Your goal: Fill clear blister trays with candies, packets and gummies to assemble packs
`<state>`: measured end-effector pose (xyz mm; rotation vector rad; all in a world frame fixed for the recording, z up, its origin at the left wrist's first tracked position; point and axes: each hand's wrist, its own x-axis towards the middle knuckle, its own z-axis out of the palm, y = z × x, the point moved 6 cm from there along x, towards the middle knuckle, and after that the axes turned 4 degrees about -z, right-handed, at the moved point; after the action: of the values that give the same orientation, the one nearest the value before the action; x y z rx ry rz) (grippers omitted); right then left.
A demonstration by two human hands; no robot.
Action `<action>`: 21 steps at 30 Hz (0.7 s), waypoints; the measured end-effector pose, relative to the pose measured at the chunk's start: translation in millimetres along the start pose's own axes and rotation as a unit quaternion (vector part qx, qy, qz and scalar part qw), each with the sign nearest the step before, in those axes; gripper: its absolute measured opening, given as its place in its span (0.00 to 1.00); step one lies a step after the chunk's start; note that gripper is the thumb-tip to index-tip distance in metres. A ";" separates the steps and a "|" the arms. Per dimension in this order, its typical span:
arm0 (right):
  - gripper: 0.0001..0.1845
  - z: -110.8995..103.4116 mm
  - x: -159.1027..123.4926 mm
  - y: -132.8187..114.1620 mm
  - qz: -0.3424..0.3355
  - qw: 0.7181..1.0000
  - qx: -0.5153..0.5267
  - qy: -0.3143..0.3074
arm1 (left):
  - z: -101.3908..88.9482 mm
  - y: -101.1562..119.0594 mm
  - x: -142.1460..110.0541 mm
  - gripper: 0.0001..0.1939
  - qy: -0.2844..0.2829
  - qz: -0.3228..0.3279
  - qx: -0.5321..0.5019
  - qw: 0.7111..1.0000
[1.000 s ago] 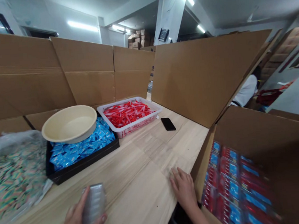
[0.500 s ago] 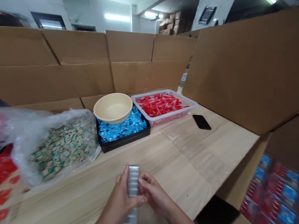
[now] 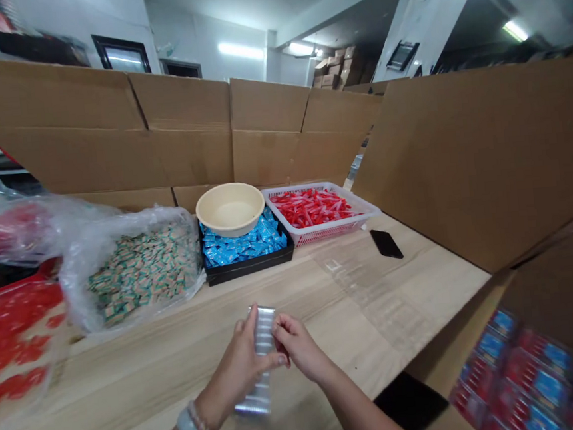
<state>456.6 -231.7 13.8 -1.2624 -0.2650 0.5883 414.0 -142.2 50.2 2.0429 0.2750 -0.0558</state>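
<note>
Silvery clear plastic forms the long ribbed strip (image 3: 264, 334), which lies between the two hands, low over the near part of the tabletop (image 3: 171, 386). Its long axis runs mostly away from the person, the far end leaning a little to the right; whether the near end touches the wood I cannot tell. The left hand (image 3: 243, 359) grips it, fingers along the left edge and thumb across the face, and so has the fuller hold. The right hand (image 3: 298, 348) is curled closed just beside the right edge, nearer the far end than the near one; whether its fingertips pinch the plastic is hidden. Beyond the far end, well apart, sits the black tray (image 3: 251, 267) of blue packets (image 3: 239, 248).
</note>
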 end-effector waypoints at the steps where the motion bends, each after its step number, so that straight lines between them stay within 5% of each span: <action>1: 0.16 -3.3 -1.9 -3.0 -0.010 0.999 -0.029 0.009 | -3.2 -0.1 -0.4 0.45 0.008 0.004 -0.004 1.000; 4: 0.15 -31.7 -12.1 -8.6 -0.035 0.996 0.005 0.084 | -24.7 -6.8 -3.5 0.40 0.050 -0.009 -0.032 0.998; 8: 0.16 -97.3 -13.6 -17.8 -0.072 0.973 0.103 0.196 | -53.5 -20.7 -10.6 0.40 0.106 -0.044 0.026 0.993; 12: 0.15 -141.7 11.5 -19.1 -0.035 0.965 0.042 0.256 | -45.7 -19.0 -11.6 0.42 0.091 -0.015 0.097 0.991; 15: 0.15 -141.2 23.7 -12.2 -0.013 0.959 -0.002 0.282 | -35.9 -20.5 -8.1 0.42 0.085 -0.017 0.114 0.990; 18: 0.13 -113.0 32.6 -20.6 -0.090 0.947 -0.189 0.243 | -31.4 -23.8 -2.3 0.42 0.078 -0.016 0.125 0.989; 21: 0.21 -76.8 49.3 -30.0 -0.179 0.833 -0.507 0.126 | -30.9 -26.5 2.7 0.43 0.075 -0.019 0.123 0.989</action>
<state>543.5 -272.5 12.9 -2.2254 -0.6231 -0.1145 408.5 -102.7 41.4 2.2908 0.4193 0.0427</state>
